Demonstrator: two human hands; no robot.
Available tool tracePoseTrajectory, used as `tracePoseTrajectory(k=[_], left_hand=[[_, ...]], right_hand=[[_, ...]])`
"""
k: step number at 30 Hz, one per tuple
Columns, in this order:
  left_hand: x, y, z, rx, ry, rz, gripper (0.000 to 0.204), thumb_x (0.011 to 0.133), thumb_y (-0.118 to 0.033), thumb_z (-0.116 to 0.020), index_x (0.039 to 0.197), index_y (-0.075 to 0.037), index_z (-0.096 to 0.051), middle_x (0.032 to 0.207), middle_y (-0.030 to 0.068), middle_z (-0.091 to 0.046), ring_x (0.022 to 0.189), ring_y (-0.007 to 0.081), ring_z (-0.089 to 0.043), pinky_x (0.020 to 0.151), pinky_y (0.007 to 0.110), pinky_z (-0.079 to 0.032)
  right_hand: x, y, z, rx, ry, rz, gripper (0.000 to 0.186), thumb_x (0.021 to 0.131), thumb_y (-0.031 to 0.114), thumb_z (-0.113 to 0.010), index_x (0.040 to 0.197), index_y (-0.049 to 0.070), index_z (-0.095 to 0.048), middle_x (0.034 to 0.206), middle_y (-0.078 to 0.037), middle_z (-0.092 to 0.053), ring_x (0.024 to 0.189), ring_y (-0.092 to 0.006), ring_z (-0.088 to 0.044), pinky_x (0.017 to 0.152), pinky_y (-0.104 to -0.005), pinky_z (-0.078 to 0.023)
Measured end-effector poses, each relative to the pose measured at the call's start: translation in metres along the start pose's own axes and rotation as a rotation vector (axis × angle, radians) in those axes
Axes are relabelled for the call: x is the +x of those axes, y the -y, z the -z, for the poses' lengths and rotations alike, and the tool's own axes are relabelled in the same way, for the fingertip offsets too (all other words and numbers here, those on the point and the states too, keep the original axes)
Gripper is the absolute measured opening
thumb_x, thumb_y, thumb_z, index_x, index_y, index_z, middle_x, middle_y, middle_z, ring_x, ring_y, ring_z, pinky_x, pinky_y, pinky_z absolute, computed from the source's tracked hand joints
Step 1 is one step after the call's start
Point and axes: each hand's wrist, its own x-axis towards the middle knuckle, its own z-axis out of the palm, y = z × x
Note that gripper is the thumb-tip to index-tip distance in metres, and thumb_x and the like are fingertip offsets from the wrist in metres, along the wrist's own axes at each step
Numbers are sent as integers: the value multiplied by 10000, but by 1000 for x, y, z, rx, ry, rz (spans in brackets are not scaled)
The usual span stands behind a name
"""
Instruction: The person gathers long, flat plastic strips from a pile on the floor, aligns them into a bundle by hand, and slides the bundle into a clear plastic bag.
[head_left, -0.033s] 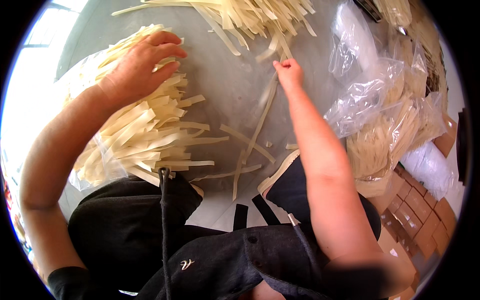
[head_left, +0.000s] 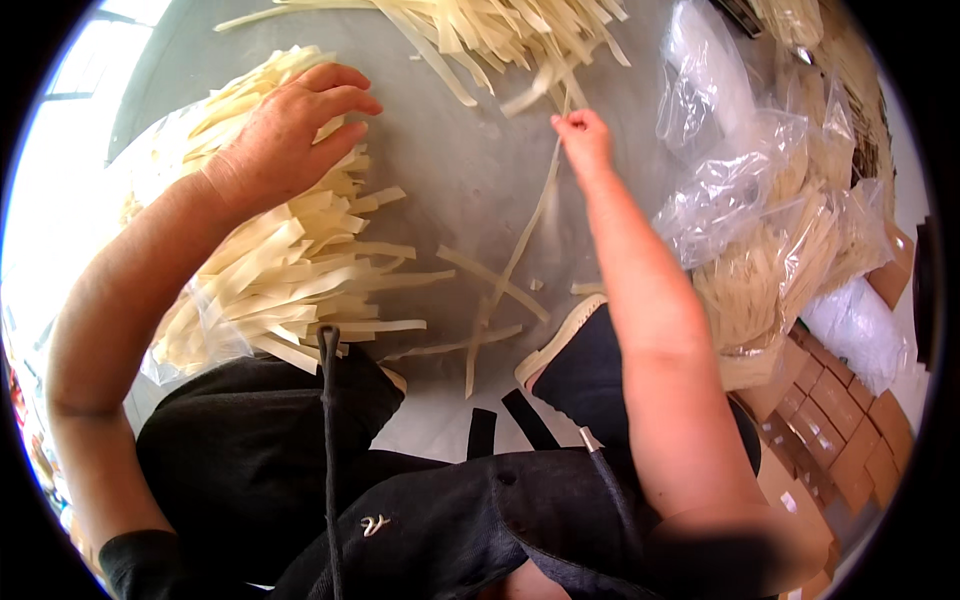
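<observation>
My left hand [head_left: 290,125] rests over a large pile of pale yellow flat strips [head_left: 275,260] on the left, its fingers spread and nothing gripped. This pile lies partly on clear plastic. Farther away and to the right, the fingers of my right hand [head_left: 585,138] are pinched on one end of a long pale yellow strip [head_left: 538,215]. The strip trails down and toward me over the grey floor [head_left: 440,150]. Just beyond that hand, a few strip ends hang from a second pile of strips [head_left: 490,35] at the far edge.
Several loose strips [head_left: 495,285] cross each other between my shoes. To the right stand clear plastic bags [head_left: 745,185] and bagged strips [head_left: 770,285]. Brown cartons [head_left: 830,430] are at the lower right. A dark cord [head_left: 330,440] hangs from my clothing.
My right hand has moved slightly away from me with the strip, and the strip ends beyond it have shifted. My left hand has barely moved.
</observation>
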Motion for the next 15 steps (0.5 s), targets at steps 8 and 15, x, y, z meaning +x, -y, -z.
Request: tracePoseTrajectory(k=[8,15], left_hand=[[-3,-3,-39,-72,169,-47,160,891,-81,-585,1033,-49,-652,1167,105,-591,1089,309,-569,915,402,-481],[18,-5,-49,-63,204,-120,162,893,-78,-584,1035,-44,-654,1135,103,-615,1064,307,-581,908,404,-485]], right_hand=[[-113,-62,92,-9,432,-157,47,861,97,-683,857,50,-677,698,15,-633,650,-63,-567,616,-245,-480],[-162,-42,-25,-472,-36,215,184,846,213,-692,884,59,-598,729,-86,-638,640,-248,-614,606,-337,-499]])
